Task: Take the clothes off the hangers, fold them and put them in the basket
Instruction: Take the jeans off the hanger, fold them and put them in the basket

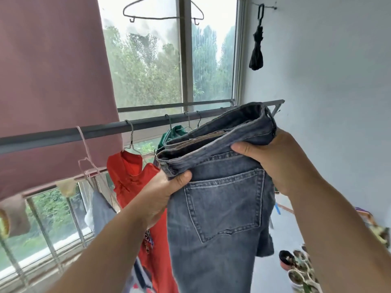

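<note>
A pair of blue jeans point(224, 208) hangs in front of me, waistband up and back pocket facing me. My left hand point(163, 193) grips the left end of the waistband, thumb on top. My right hand point(275, 161) grips the right end, thumb over the denim. The legs drop down out of view. Behind the jeans runs a grey rail point(101, 130) with wire hangers; a red garment point(135, 178) and a green garment point(173, 134) hang on it. No basket is in view.
A large pink cloth point(53, 81) hangs at the left. An empty hanger point(163, 11) hangs high at the window. A folded dark umbrella point(257, 53) hangs on the right wall. Potted plants point(298, 269) stand on the floor at the lower right.
</note>
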A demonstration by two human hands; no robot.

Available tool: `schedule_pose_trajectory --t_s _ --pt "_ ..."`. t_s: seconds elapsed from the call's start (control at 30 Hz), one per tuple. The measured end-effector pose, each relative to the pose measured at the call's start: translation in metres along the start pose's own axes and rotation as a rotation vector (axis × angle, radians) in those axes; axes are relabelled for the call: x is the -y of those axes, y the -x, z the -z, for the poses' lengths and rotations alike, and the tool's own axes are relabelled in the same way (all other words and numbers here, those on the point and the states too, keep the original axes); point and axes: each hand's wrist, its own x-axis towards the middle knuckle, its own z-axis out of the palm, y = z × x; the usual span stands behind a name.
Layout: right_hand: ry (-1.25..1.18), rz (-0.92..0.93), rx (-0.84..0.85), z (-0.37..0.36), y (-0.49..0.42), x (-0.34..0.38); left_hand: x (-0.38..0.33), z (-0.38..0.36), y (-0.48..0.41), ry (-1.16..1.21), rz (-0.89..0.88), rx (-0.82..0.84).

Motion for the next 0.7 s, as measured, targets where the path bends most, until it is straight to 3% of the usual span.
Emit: schedule_pose_trajectory --t_s 0.2,0.47,0.7 --pt "0.01 0.034 -0.068 0.005 -0.017 0.001 -0.014 -0.015 -0.016 0.151 0.013 -0.081" --pt "-0.01 0.049 -0.166 0.023 -0.028 0.003 -0.027 -0.032 -0.041 0.186 -0.036 -0.038" --pt "-0.048 -0.182 -0.191 0.034 -0.012 -0.054 0.006 -0.036 -0.04 0.179 0.083 0.014"
